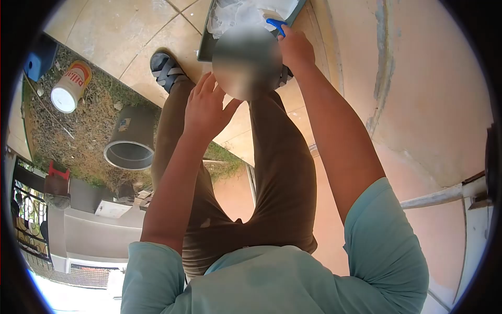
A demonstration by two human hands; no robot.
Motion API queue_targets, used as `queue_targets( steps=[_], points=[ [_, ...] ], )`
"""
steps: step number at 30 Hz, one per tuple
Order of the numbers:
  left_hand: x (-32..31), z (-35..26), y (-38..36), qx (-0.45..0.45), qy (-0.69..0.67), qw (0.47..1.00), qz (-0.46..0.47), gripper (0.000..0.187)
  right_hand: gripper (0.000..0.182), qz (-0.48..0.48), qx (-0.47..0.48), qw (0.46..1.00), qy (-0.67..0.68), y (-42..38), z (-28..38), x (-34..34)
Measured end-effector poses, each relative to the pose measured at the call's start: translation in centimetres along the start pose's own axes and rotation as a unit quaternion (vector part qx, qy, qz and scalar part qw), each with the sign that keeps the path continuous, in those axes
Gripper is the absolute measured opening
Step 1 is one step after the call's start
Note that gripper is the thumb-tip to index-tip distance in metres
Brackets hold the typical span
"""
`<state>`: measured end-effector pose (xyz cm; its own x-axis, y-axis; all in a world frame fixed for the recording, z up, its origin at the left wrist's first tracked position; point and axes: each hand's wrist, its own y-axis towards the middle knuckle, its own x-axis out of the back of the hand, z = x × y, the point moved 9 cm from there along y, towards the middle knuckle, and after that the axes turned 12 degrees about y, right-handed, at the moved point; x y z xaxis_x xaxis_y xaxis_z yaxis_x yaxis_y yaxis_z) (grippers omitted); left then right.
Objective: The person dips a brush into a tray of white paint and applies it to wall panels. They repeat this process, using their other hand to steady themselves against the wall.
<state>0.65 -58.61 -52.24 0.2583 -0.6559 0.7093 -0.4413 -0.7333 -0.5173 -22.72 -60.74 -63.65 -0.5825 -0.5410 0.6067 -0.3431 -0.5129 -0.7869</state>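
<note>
My right hand (297, 51) is closed around the blue handle of what looks like a paintbrush (275, 23). Its pale head rests over a dark tray (206, 46) smeared with thick white material, perhaps paint. My left hand (206, 112) holds nothing, its fingers apart and the thumb stretched out to the side. It is just below the tray's near edge, in front of my legs. A round blurred patch covers the space between both hands, so part of the tray and whatever lies there is hidden.
My sandalled foot (168, 70) stands on the tiled floor (138, 39) left of the tray. A peeling wall (434, 99) rises on the right. On the gravel and grass at left are a labelled white bucket (71, 86) and a grey cylinder (132, 137).
</note>
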Motion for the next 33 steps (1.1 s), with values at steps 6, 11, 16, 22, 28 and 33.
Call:
queue_targets(
  steps=[6,11,16,22,28,33],
  points=[
    [-4.5,1.2,1.3,0.000,-0.037,0.995,0.088,0.045,0.044,-0.018,0.013,0.998,-0.052,4.3,0.7,-1.5],
    [-6.1,1.2,2.5,-0.002,-0.063,0.993,0.096,0.042,0.044,-0.008,0.032,0.998,-0.055,6.2,-0.1,-4.2],
    [-7.2,0.7,2.9,-0.001,-0.052,0.991,0.127,0.042,0.043,0.007,0.049,0.998,-0.049,6.6,0.1,-3.4],
    [-7.3,-0.2,3.7,-0.012,-0.056,0.991,0.124,0.042,0.041,0.011,0.045,0.997,-0.061,4.8,-1.4,-5.1],
    [-7.7,-0.4,3.9,-0.009,-0.055,0.988,0.141,0.043,0.041,0.049,0.026,0.998,-0.041,2.8,-0.8,-5.5],
    [-7.9,-0.7,4.2,-0.016,-0.041,0.988,0.150,0.044,0.042,-0.011,0.061,0.998,0.014,3.2,1.9,-4.9]
  ],
)
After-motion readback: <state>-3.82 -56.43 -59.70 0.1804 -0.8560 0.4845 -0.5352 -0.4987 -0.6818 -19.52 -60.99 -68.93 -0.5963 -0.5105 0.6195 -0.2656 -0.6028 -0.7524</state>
